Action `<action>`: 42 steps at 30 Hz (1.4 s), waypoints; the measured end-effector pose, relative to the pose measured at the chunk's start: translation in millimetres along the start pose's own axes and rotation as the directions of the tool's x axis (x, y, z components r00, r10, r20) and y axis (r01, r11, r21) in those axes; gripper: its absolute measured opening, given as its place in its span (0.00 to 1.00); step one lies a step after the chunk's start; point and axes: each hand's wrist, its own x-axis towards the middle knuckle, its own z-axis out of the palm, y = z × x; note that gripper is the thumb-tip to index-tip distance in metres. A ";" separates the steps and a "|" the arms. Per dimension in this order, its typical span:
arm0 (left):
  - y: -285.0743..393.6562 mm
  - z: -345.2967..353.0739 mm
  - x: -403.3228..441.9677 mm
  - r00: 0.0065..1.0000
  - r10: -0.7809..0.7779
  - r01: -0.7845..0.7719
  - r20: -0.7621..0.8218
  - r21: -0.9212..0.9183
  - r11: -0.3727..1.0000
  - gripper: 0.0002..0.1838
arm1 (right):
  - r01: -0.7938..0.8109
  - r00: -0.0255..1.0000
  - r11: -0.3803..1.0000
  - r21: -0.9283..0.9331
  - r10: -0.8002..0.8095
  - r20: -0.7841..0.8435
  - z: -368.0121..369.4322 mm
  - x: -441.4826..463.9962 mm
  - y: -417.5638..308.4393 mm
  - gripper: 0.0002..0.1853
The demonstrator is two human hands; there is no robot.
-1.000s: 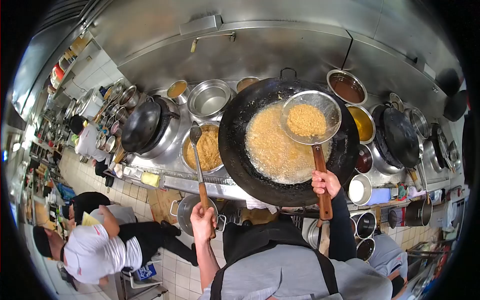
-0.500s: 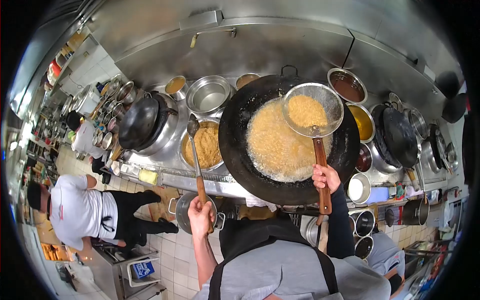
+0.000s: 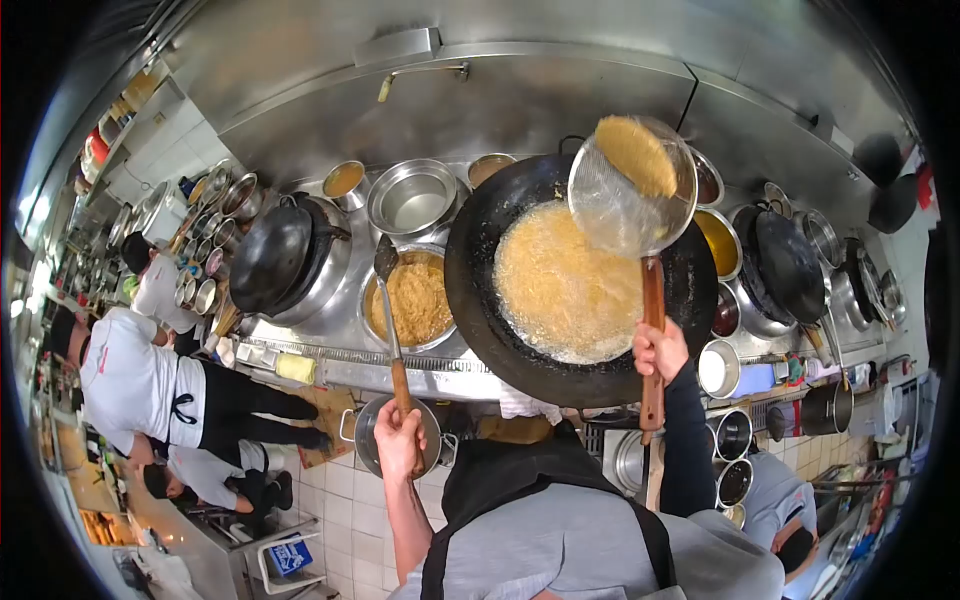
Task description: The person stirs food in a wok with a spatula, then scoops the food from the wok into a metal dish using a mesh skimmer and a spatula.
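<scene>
My right hand (image 3: 660,350) is closed round the wooden handle of a round mesh strainer (image 3: 625,220). The strainer hangs above the far right part of a big black wok (image 3: 480,320). A clump of fine golden bits (image 3: 636,155) is bunched at the strainer's far side, perhaps off the mesh; I cannot tell. Foaming oil with golden bits (image 3: 560,290) fills the wok's middle. My left hand (image 3: 400,438) grips the wooden handle of a wok ladle (image 3: 386,258), whose dark head is over the rim of a bowl of golden crumbs (image 3: 415,300).
Behind the wok rise steel walls with a tap (image 3: 385,88). A metal basin (image 3: 412,200) and a pot of yellow liquid (image 3: 345,183) stand left, a bowl of yellow oil (image 3: 718,240) right. Co-workers (image 3: 145,375) stand at left; another person (image 3: 775,500) is close at right.
The strainer has risen and tilted, and its golden clump has moved toward the far edge. The ladle has barely moved. At left, a co-worker has shifted and another person has come into view.
</scene>
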 end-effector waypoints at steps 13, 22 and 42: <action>-2.2 -60.9 5.8 0.997 -0.073 0.073 0.015 0.037 0.997 0.25 | -0.323 0.924 0.910 0.262 0.242 0.296 39.3 -62.7 62.2 0.10; 13.9 -86.5 18.5 0.998 -0.016 0.014 0.064 0.030 0.999 0.24 | -0.293 0.870 0.956 0.012 0.262 0.417 168.4 -73.1 50.5 0.12; 16.6 -129.5 44.9 0.996 -0.038 0.035 0.076 0.040 0.999 0.25 | 0.228 0.962 0.176 -0.957 -0.189 0.195 305.7 2.9 201.2 0.16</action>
